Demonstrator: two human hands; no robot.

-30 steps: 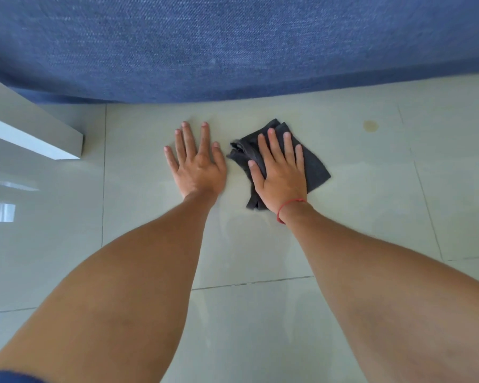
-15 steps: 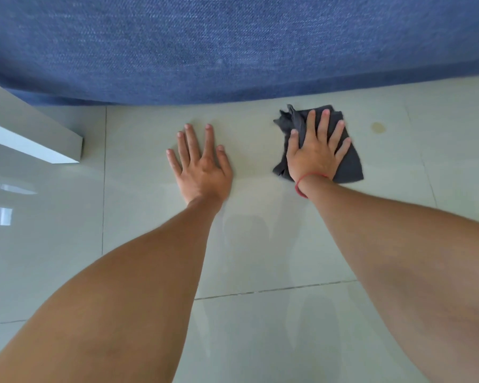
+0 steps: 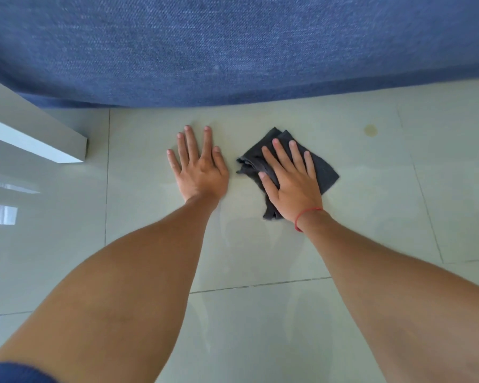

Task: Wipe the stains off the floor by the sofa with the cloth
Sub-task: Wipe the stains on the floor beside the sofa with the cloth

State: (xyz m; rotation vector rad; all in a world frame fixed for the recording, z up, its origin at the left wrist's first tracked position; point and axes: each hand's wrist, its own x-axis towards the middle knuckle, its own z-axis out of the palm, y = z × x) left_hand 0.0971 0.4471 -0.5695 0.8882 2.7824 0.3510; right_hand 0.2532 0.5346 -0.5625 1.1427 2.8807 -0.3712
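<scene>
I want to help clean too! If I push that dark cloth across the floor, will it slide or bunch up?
The dark cloth looks soft and floppy, with folds bunched at its left edge, so it would likely crumple if pushed from one side. The floor tiles look glossy, so it probably slides easily under a flat palm like the right hand.

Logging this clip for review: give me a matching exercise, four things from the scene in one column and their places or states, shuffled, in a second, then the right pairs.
Things
1. left hand
2. dark grey folded cloth
3. round yellowish stain
4. blue fabric sofa

Places or states
A. on bare tile to the right of the cloth, uncovered
B. fills the top of the view, its edge meeting the floor
C. flat on the pale glossy floor tile, palm down, holding nothing
D. pressed to the floor under the right hand

Pairs: 1-C, 2-D, 3-A, 4-B
</scene>
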